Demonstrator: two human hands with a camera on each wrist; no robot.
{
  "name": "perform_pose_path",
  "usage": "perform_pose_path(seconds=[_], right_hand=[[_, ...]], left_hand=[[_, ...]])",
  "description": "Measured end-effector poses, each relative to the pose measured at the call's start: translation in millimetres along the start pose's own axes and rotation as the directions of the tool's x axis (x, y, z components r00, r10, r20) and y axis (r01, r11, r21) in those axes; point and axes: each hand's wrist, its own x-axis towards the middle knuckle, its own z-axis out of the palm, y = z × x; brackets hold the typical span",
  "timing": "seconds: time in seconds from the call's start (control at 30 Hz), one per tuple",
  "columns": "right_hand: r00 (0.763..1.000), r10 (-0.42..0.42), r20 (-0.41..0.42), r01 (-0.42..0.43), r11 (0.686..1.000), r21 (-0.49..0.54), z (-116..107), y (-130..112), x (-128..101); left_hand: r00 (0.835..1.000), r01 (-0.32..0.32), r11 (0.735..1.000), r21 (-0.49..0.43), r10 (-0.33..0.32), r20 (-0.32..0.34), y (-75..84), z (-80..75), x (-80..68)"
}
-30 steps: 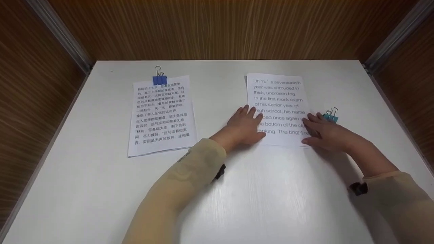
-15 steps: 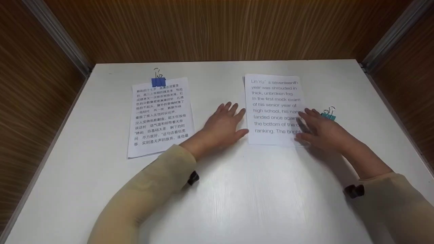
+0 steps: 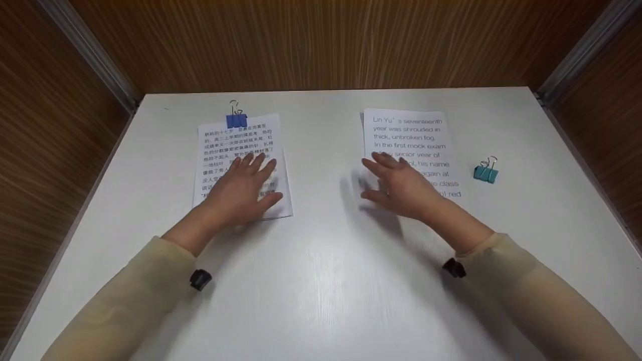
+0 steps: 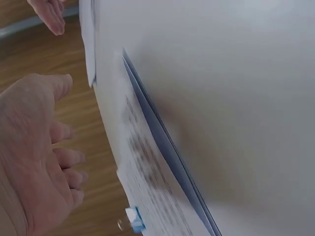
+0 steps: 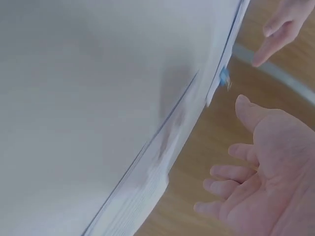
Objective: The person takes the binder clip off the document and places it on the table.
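Note:
My left hand [image 3: 245, 186] is spread flat over the lower half of the left paper stack [image 3: 225, 145], which carries Chinese print and a blue binder clip [image 3: 236, 120] on its top edge. The left wrist view shows the left hand [image 4: 37, 162] open beside that left stack [image 4: 147, 167] and the blue clip [image 4: 136, 221]. My right hand [image 3: 401, 184], blurred, has straight fingers over the lower left of the right paper stack [image 3: 409, 133] with English print. In the right wrist view the right hand [image 5: 266, 189] is open, holding nothing.
A teal binder clip [image 3: 485, 173] lies loose on the white table [image 3: 321, 281], to the right of the English stack. Wood-panelled walls [image 3: 326, 45] close in the table at the back and both sides.
My left hand has slid left from the English stack's edge onto the Chinese stack. My right hand has left the English stack's right edge near the teal clip and moved left.

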Motion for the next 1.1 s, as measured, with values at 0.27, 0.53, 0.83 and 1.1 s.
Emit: perform_pose_path(seconds=[0.27, 0.53, 0.83, 1.1], right_hand=[[0.993, -0.082, 0.086, 0.084, 0.996, -0.013, 27.5, -60.0, 42.9], [0.971, -0.112, 0.212, 0.124, 0.991, -0.046, 48.5, -100.6, 70.3], [0.908, -0.118, 0.403, 0.189, 0.972, -0.141, 61.1, -118.6, 80.1], [0.906, -0.127, 0.404, 0.194, 0.972, -0.131, 58.8, -120.1, 75.0]], left_hand=[[0.998, 0.065, 0.998, 0.025, -0.066, 0.017, -42.8, -0.2, -35.0], [0.989, 0.137, 0.991, 0.003, -0.137, 0.049, -68.0, 0.7, -49.5], [0.981, 0.131, 0.990, -0.044, -0.123, 0.151, -80.1, 4.0, -50.6], [0.976, 0.123, 0.991, -0.045, -0.113, 0.185, -77.1, -1.7, -49.8]])
